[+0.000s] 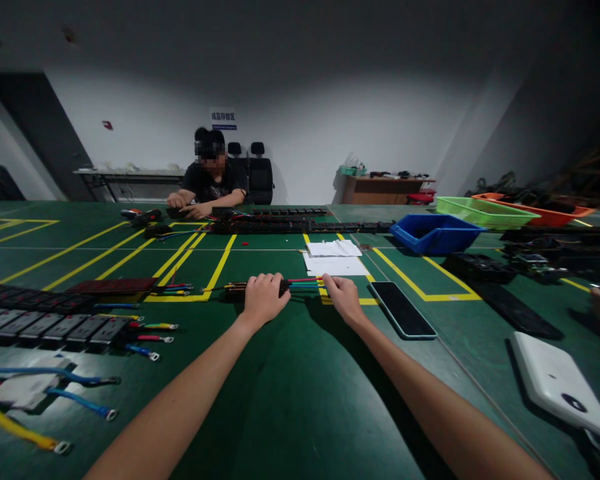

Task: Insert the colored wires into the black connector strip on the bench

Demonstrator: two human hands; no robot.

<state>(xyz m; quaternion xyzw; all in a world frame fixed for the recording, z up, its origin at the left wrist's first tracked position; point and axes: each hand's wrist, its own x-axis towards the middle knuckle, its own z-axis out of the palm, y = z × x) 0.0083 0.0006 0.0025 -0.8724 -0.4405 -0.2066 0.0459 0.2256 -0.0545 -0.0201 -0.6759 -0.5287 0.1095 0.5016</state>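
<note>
Wires [307,285] span the middle of the frame, low over the tabletop [300,400]. My left grip [266,299] wraps the bundle, seemingly to steady it; my right grip [342,299] pinches the other end, probably so the strands lie straight together. Beyond are white papers [336,265], then a blue bin [433,235], upper right, perhaps set back for elbow room.
</note>
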